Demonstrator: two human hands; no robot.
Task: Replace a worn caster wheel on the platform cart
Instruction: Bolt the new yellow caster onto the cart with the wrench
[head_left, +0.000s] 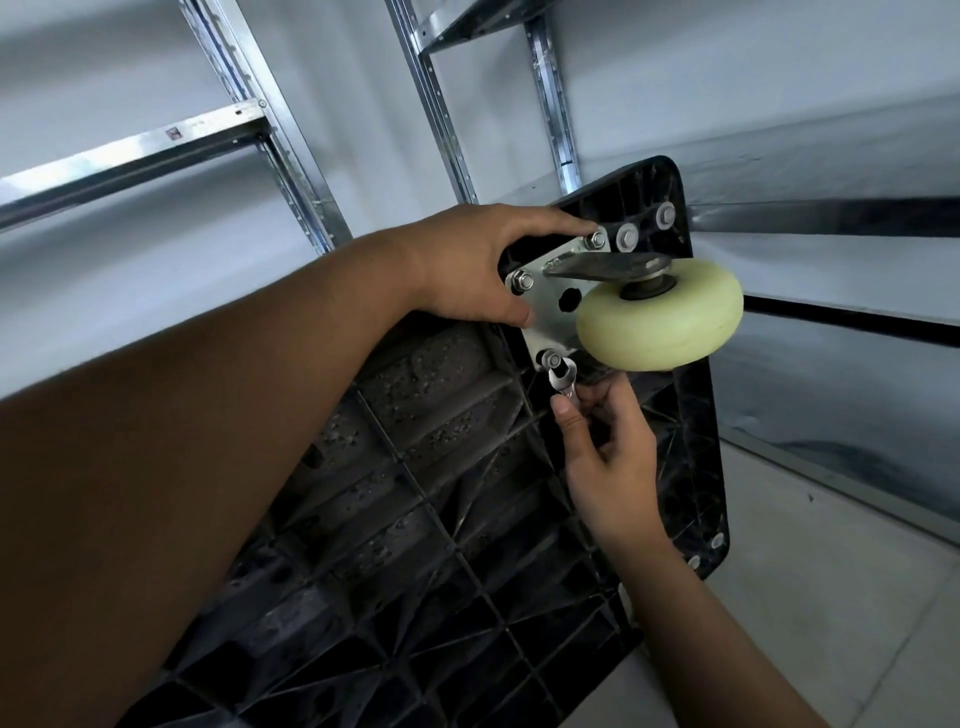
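**Fig. 1. Working the lower nut of the caster plate on an upended cart**

The cart (441, 493) stands on edge, its black ribbed underside filling the centre and lower left of the frame. The pale wheel (660, 317) sits right of centre, carried on a metal plate (545, 317) bolted near the cart's upper corner. The left hand (467, 265) lies across the plate's left edge, with the forefinger stretched out toward the upper nut (595, 240) and the thumb pressed on the plate; it grasps nothing that can be seen. The right hand (608, 452), just below the wheel, pinches a small bright wrench (562, 382) whose head meets the lower nut (551, 358). How fully the head seats on the nut cannot be told. Metal shelving (291, 150) stands behind, at upper left.

Likely hazards:
- A shallow bite could let the wrench slip and round the nut, or drive the knuckles into the ribs.
- The wheel crowds the swing of the wrench.
- Once the fasteners loosen, the caster may drop, and a freed nut could fall into the ribbed cells or onto the floor (831, 597).
- The cart, propped on edge, may tip if the steadying hand lifts.
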